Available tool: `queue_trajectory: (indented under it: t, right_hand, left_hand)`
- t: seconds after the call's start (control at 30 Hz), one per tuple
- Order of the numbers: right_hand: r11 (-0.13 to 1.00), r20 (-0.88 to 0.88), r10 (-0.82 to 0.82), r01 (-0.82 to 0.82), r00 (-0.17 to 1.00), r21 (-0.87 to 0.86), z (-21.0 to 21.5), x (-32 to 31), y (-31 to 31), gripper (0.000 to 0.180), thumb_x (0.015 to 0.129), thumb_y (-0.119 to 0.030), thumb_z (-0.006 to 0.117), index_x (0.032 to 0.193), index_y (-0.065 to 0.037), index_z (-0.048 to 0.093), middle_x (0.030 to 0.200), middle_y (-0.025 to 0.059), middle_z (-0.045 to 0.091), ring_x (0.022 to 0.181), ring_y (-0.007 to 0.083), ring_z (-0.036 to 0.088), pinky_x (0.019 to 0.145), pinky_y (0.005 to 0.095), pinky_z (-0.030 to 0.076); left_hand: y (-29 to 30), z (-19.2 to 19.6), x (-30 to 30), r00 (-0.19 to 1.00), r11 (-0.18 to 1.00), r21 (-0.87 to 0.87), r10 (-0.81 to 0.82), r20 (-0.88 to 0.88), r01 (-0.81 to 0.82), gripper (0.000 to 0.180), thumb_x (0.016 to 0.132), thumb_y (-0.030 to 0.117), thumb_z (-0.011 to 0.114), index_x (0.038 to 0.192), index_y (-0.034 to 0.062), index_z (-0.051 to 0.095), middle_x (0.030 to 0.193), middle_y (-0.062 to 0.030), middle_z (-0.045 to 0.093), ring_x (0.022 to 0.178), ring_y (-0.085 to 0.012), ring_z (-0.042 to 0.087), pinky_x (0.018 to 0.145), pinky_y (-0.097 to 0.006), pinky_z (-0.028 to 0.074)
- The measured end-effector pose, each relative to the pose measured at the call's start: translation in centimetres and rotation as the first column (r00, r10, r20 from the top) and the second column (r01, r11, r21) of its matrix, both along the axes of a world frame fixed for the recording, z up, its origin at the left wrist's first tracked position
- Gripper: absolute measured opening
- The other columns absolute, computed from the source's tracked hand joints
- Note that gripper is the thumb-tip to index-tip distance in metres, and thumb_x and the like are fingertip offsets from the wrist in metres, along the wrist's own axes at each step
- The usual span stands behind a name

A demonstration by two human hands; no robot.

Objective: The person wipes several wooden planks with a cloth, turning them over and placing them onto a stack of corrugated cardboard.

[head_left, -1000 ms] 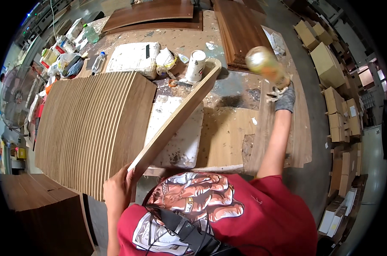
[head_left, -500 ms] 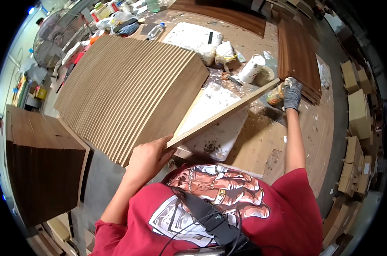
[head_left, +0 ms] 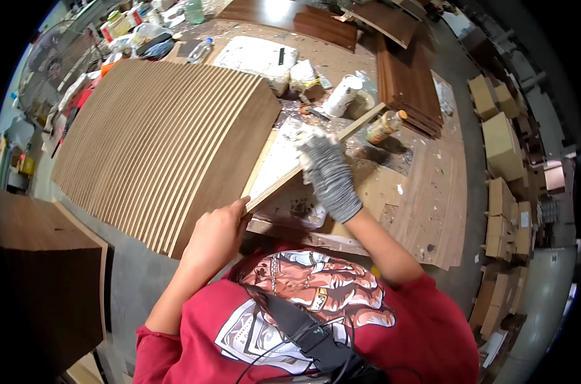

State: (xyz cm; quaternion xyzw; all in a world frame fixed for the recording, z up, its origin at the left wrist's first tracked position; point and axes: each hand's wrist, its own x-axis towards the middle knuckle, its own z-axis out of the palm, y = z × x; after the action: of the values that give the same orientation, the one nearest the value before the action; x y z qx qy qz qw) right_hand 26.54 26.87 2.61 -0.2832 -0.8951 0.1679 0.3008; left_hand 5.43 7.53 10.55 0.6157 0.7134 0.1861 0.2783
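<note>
While the bare left hand (head_left: 215, 235) pinches the near end of a long, narrow wooden board (head_left: 276, 187) between thumb and fingers, the gloved right hand (head_left: 329, 173) lies across its middle. From where I stand, the whitish fingers of that grey glove bend over the board's upper edge, though I can't tell how tightly they press, or whether a rag is bunched beneath them.

The board slants over the worktable (head_left: 441, 211), its near end close to the person's red shirt (head_left: 418, 326) and its far end beside a bottle (head_left: 386, 126) with an orange cap. That bottle stands on its own, out of either hand. Beneath the board I see a stained white slab (head_left: 279, 157). Just left of it, a big row of similar boards (head_left: 162, 153) stands packed edge up.

Beyond the gloved hand sit a white can (head_left: 343, 96) and an orange-handled tool (head_left: 313, 112), near a paint-smeared white block (head_left: 255, 57). Dark brown panels (head_left: 409, 89) lie stacked farther back on the right.
</note>
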Motion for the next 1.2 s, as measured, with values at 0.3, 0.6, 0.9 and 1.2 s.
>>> queue_trajectory:
  t: [0.3,0.6,0.9,1.2]
  right_hand:
    - [0.906,-0.151,-0.258,0.185,0.954,-0.38,0.1,6.7,12.1,0.038,0.101,-0.039,0.046,0.116,-0.007,0.061,0.099,0.0071,0.066,0.087,0.0157,0.063,0.082,0.0294,0.052]
    - [0.936,-0.165,-0.079,0.017,0.983,-0.351,1.4,1.3,2.7,0.032,0.101,-0.025,0.045,0.128,-0.012,0.057,0.126,0.0077,0.059,0.1,0.0178,0.06,0.085,0.0325,0.048]
    - [0.951,-0.17,-0.166,0.112,0.971,-0.288,2.0,2.2,7.7,0.025,0.101,-0.024,0.047,0.105,-0.007,0.064,0.091,0.0046,0.065,0.08,0.0157,0.057,0.079,0.0306,0.053]
    - [0.968,-0.187,-0.108,0.061,0.976,-0.242,-0.5,5.7,15.6,0.031,0.1,-0.029,0.047,0.118,-0.009,0.062,0.116,0.0109,0.062,0.108,0.0206,0.055,0.097,0.0368,0.042]
  left_hand:
    - [-0.5,-0.2,1.8,1.0,0.999,0.029,0.016,-0.02,-0.015,0.029,0.091,0.012,0.059,0.119,0.0028,0.059,0.089,-0.0242,0.066,0.082,-0.0421,0.064,0.072,-0.051,0.05]
    - [-0.7,0.5,1.8,0.995,0.994,-0.045,0.096,-0.013,-0.096,0.031,0.091,0.011,0.058,0.121,0.0027,0.059,0.089,-0.0256,0.066,0.082,-0.0438,0.063,0.074,-0.052,0.05]
    - [-0.2,0.5,1.8,0.994,0.996,-0.014,0.089,-0.067,-0.091,0.029,0.092,0.015,0.057,0.118,0.0018,0.06,0.086,-0.0249,0.066,0.078,-0.0432,0.064,0.071,-0.052,0.052]
    - [-0.3,0.8,1.7,0.991,0.991,-0.007,0.133,-0.014,-0.133,0.029,0.09,0.013,0.059,0.118,0.0056,0.062,0.085,-0.0227,0.066,0.078,-0.0431,0.063,0.068,-0.051,0.05]
